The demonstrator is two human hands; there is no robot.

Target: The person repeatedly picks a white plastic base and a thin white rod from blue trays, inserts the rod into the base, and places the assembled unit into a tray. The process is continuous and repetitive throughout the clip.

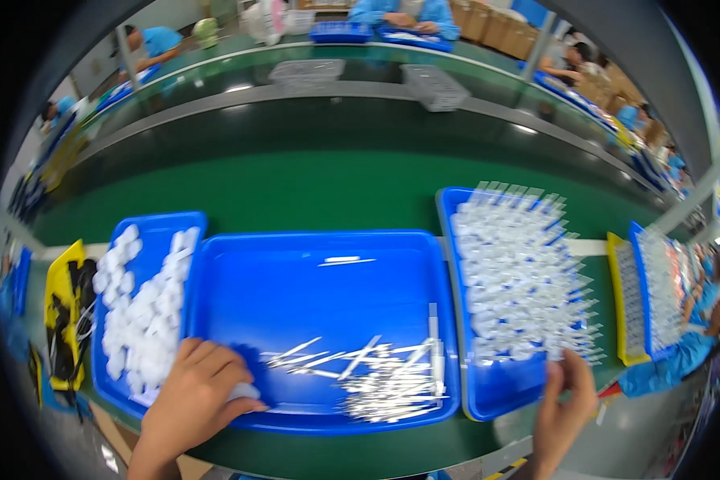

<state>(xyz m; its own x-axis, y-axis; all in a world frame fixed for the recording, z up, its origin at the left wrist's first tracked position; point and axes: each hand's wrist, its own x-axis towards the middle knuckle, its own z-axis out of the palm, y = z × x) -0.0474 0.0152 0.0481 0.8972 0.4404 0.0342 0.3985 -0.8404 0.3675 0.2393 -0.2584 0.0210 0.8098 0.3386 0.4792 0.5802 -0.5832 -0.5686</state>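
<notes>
My left hand point(196, 392) is closed on a small white plastic piece point(244, 391), over the left wall of the wide blue tray point(296, 280). Beside it a narrower blue tray point(156, 224) holds many white rounded pieces point(140, 320). Thin white-and-silver sticks point(388, 388) lie heaped in the wide tray's near right part. My right hand point(566, 408) pinches a clear plastic piece point(554, 349) at the near edge of the right blue tray point(496, 396), where clear pieces point(520, 280) lie in rows. Its exact shape is blurred.
A green conveyor belt point(328, 176) runs beyond the trays, with clear plastic trays point(436, 86) on its far side. Yellow bins point(64, 320) stand at the left and right. Co-workers in blue point(404, 12) sit across the line and to the right.
</notes>
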